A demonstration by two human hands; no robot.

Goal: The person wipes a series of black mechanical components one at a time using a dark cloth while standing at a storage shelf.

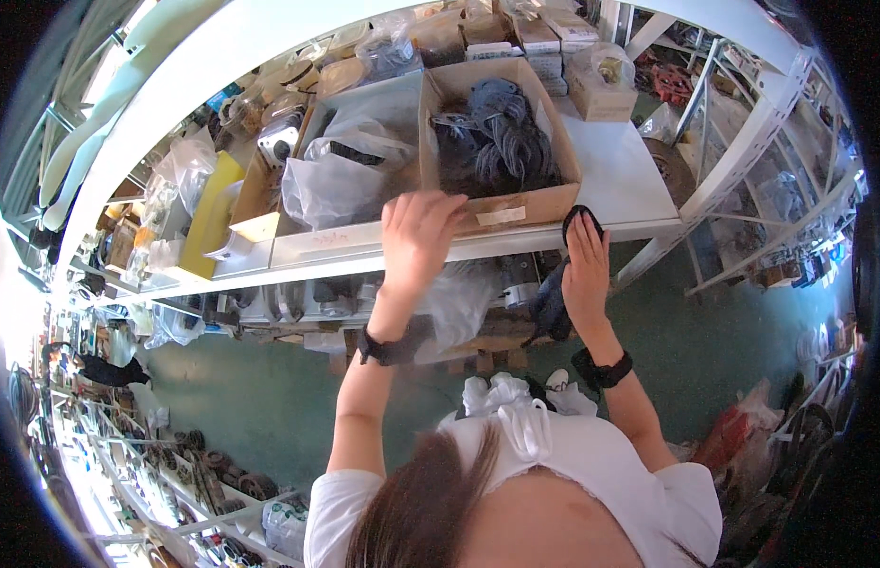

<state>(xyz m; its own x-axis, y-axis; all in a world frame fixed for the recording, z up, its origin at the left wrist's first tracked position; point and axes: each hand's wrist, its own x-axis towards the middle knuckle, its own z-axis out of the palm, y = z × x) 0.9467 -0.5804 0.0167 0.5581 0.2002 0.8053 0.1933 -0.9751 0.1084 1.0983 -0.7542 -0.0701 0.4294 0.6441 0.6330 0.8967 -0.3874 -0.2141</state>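
A black oval thing (pixel 569 227) is at the front edge of a white shelf (pixel 639 185), beneath the nearly straight fingers of our right grip (pixel 587 270); we cannot tell whether they clasp it. Our left grip (pixel 419 237), blurred and half curled, is beside a cardboard box (pixel 530 208) of dark cords (pixel 511 133), its hold unclear.
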